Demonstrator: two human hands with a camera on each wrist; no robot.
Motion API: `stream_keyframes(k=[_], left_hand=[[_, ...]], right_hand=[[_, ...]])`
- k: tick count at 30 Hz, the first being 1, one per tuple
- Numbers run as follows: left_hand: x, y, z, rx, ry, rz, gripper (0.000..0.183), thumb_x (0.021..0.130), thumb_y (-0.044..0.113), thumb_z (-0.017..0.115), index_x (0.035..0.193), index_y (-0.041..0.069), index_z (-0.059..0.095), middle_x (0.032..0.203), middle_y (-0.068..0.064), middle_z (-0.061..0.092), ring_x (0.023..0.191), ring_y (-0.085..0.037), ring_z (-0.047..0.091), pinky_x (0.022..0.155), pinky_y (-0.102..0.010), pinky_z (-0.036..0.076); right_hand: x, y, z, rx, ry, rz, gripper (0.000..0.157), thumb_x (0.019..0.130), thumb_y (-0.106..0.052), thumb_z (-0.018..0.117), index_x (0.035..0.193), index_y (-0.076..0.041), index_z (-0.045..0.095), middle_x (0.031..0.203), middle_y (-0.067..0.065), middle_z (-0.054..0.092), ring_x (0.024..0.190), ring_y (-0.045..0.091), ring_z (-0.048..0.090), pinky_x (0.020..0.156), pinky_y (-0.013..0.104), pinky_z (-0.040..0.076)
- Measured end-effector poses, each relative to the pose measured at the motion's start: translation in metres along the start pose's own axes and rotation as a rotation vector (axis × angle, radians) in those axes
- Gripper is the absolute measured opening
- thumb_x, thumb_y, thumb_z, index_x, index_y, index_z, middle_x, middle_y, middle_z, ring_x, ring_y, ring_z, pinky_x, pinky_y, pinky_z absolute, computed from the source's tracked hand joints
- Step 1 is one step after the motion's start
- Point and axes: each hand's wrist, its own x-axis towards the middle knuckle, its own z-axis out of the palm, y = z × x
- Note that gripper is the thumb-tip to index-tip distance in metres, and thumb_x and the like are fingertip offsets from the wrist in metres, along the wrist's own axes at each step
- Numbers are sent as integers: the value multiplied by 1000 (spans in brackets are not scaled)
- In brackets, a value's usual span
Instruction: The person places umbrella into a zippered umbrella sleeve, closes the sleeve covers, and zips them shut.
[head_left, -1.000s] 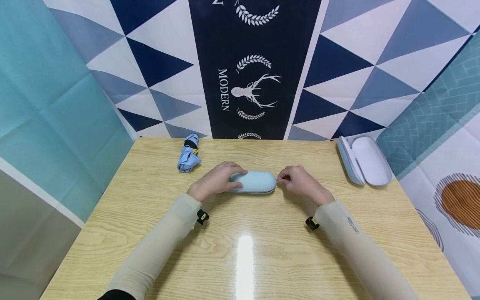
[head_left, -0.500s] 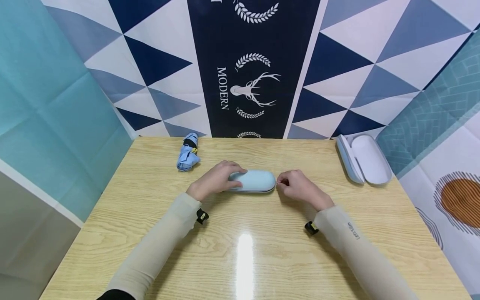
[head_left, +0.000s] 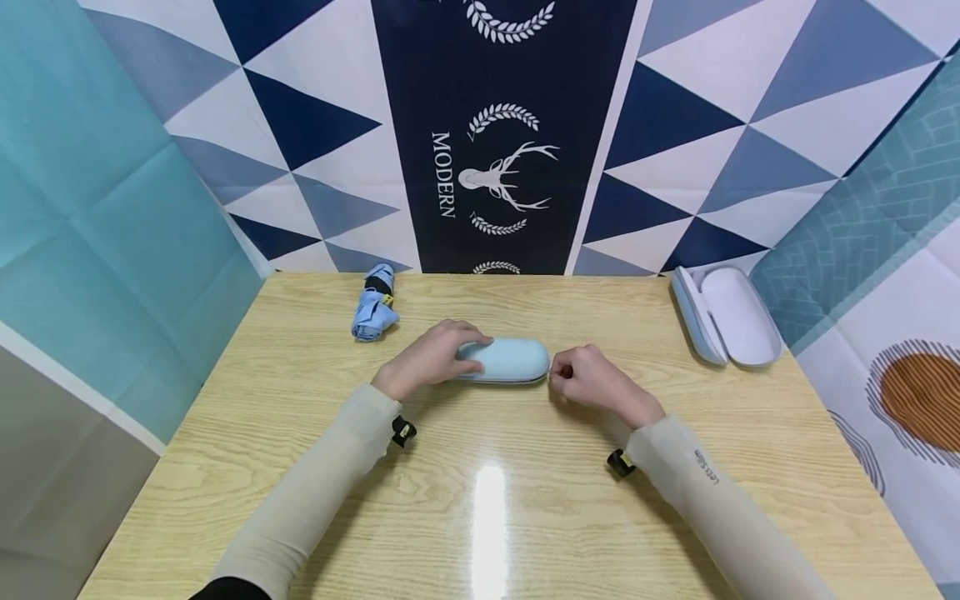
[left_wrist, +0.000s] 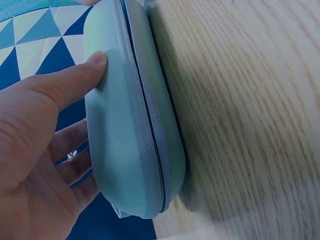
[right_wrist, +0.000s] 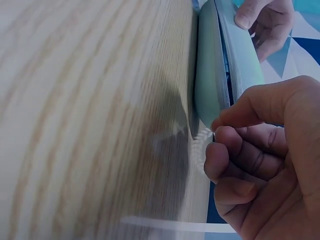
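A pale mint zippered case (head_left: 513,360), long with rounded ends, lies on the table in the head view. My left hand (head_left: 438,354) grips its left part, thumb on the near top face and fingers over the far side, as the left wrist view also shows. Along its side the zipper (left_wrist: 142,95) runs with a thin dark gap between its edges. At the right end my right hand (head_left: 592,379) pinches the zipper pull between thumb and forefinger, the other fingers curled. In the right wrist view the fingertips (right_wrist: 222,122) hide most of the pull.
At the back left of the wooden table (head_left: 480,433) lies a folded blue umbrella (head_left: 373,304) with a black band. A blue and white hinged case (head_left: 726,317) stands opened at the back right. Patterned cloths (head_left: 495,125) hang behind the table.
My right hand has moved slightly toward the near side, around the right end of the zippered case, still pinching. The left hand and the case keep their place.
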Motion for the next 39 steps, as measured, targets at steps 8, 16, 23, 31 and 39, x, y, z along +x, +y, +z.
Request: stream_keyframes(k=[8,16,23,31,39], left_hand=[[0,0,0,-1,1,-4,47,95,34,75,137,16,67,139,-6,65,132,-27,57,115,-45,43],[0,1,0,7,-5,-12,47,95,34,75,137,16,67,140,-6,65,133,-27,56,118,-46,39],[1,1,2,8,-13,-29,47,96,35,74,138,17,66,141,-6,64,134,-27,55,117,-45,41],[1,0,2,4,-14,-30,47,96,35,74,138,17,66,141,-5,64,133,-26,55,116,-44,42],[0,-2,3,16,-11,-9,47,97,35,73,139,16,66,139,-6,64,132,-26,56,115,-44,43]], right_hand=[[-2,-4,3,15,12,-41,17,86,-2,64,74,-13,72,57,-13,59,54,3,49,56,20,41],[-2,-8,9,-7,19,-83,16,85,-4,65,75,-14,72,60,-13,58,55,1,47,55,20,41],[-1,-11,13,0,17,-93,17,85,-4,64,76,-14,74,60,-13,61,55,1,50,56,20,44],[0,-18,17,16,5,-78,14,88,-7,66,79,-13,76,64,-13,64,57,0,53,57,20,47],[4,-22,21,42,-9,-62,15,89,-8,67,79,-13,76,63,-12,65,54,1,53,56,21,48]])
